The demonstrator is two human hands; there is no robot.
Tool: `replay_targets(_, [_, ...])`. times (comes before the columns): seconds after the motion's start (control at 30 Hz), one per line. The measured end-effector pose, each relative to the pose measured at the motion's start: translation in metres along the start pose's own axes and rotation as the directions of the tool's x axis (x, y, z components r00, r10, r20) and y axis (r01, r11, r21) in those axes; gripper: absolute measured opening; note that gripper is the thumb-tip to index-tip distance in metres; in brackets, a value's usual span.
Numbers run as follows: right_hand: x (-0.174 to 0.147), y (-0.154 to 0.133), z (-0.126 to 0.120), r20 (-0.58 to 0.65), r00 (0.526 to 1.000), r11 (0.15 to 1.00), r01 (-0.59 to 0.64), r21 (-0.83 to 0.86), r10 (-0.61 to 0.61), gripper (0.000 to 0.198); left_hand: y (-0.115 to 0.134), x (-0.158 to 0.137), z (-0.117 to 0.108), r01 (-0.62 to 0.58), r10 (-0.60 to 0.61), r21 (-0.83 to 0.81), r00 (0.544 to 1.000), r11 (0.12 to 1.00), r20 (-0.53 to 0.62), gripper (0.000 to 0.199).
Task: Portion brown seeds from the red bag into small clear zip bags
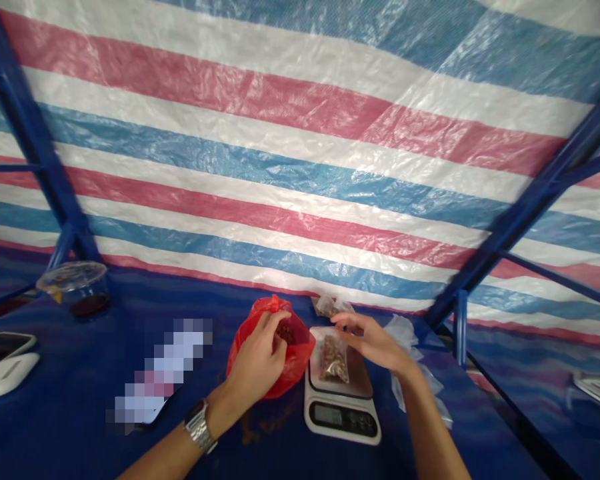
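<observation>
My left hand [263, 350], with a metal-band watch [199, 425] on its wrist, is at the mouth of a red plastic bag [297, 363]. Its fingers are curled over the bag's near left rim. Small reddish-brown dried pieces [286, 333] show inside the bag. To the right, a white kitchen scale [343, 420] carries a small clear bag of dried brownish pieces [334, 360]. Above that packet's upper right side is my right hand [367, 339], fingers loosely bent and apart, with nothing visible in them.
Another small filled clear bag [330, 305] lies behind the scale. Clear plastic bags [420, 367] lie to the right. On the left are a pixelated phone-like item [163, 377], a white case [9, 377], a phone [5, 347] and a clear bowl [80, 287]. Blue metal bars [520, 207] frame a striped tarp [290, 147].
</observation>
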State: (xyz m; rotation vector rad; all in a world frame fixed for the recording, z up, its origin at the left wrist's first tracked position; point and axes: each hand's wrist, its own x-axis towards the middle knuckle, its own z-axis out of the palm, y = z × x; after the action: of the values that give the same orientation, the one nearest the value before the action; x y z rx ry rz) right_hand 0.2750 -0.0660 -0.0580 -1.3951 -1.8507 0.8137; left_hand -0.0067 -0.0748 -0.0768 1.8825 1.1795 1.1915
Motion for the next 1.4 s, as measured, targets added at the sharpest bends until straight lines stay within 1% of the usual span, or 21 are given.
replay_targets(0.07, [0.0,0.002,0.0,-0.05,0.998,0.997,0.034,-0.07,-0.037,0.03,-0.001,0.002,-0.002,-0.016,0.017,0.054,1.0,0.998,-0.016,0.043])
replay_targets(0.13, [0.002,0.006,-0.001,-0.141,0.988,0.992,0.05,-0.119,-0.067,0.035,-0.002,0.004,-0.003,-0.038,0.04,0.1,0.999,0.994,-0.014,0.04])
replay_targets(0.23, [0.008,0.019,-0.004,-0.265,0.961,0.979,0.025,-0.205,-0.08,0.039,-0.002,0.006,-0.004,-0.059,0.058,0.137,0.998,0.989,0.006,0.036])
replay_targets(0.33, [0.012,0.034,-0.004,-0.314,0.943,0.957,0.011,-0.291,-0.106,0.039,-0.002,0.006,-0.004,-0.064,0.063,0.144,0.998,0.988,0.01,0.034])
replay_targets(0.43, [0.014,0.038,-0.001,-0.328,0.93,0.925,0.031,-0.378,-0.165,0.043,0.0,0.005,-0.003,-0.066,0.063,0.143,0.998,0.988,0.021,0.032])
replay_targets(0.5, [0.014,0.035,0.001,-0.315,0.929,0.911,0.051,-0.41,-0.193,0.046,0.001,0.004,-0.002,-0.066,0.063,0.137,0.998,0.988,0.025,0.033])
replay_targets(0.6, [0.013,0.024,0.004,-0.28,0.939,0.912,0.071,-0.404,-0.198,0.046,0.001,0.003,-0.001,-0.063,0.059,0.144,0.998,0.988,0.031,0.034])
replay_targets(0.77, [0.011,0.01,0.008,-0.257,0.957,0.924,0.024,-0.382,-0.131,0.042,0.0,0.003,0.0,-0.078,0.067,0.199,0.996,0.977,0.064,0.034])
replay_targets(0.93, [0.008,0.004,0.007,-0.257,0.961,0.941,0.005,-0.339,-0.097,0.041,0.001,0.002,0.0,-0.069,0.058,0.198,0.996,0.978,0.062,0.033])
replay_targets(1.03, [0.006,0.0,0.005,-0.221,0.972,0.949,0.013,-0.314,-0.086,0.033,0.003,0.002,0.0,-0.074,0.062,0.177,0.996,0.981,0.07,0.033])
replay_targets(1.1, [0.004,-0.005,0.004,-0.173,0.982,0.947,0.019,-0.32,-0.079,0.026,0.004,0.001,0.001,-0.081,0.07,0.161,0.995,0.984,0.073,0.033])
replay_targets(1.13, [0.003,-0.007,0.004,-0.15,0.986,0.944,0.016,-0.331,-0.07,0.027,0.004,0.001,0.001,-0.082,0.071,0.157,0.995,0.984,0.073,0.033])
replay_targets(1.23, [0.0,-0.012,0.003,-0.092,0.995,0.928,-0.009,-0.372,-0.027,0.031,0.005,0.001,0.001,-0.074,0.063,0.159,0.995,0.985,0.074,0.033])
replay_targets(1.3, [-0.002,-0.013,0.004,-0.068,0.997,0.925,-0.05,-0.377,0.026,0.033,0.006,0.001,0.0,-0.078,0.066,0.168,0.995,0.983,0.078,0.033])
replay_targets(1.4, [-0.004,-0.011,0.004,-0.035,0.994,0.936,-0.108,-0.334,0.102,0.028,0.007,-0.001,0.0,-0.101,0.09,0.171,0.993,0.98,0.073,0.034])
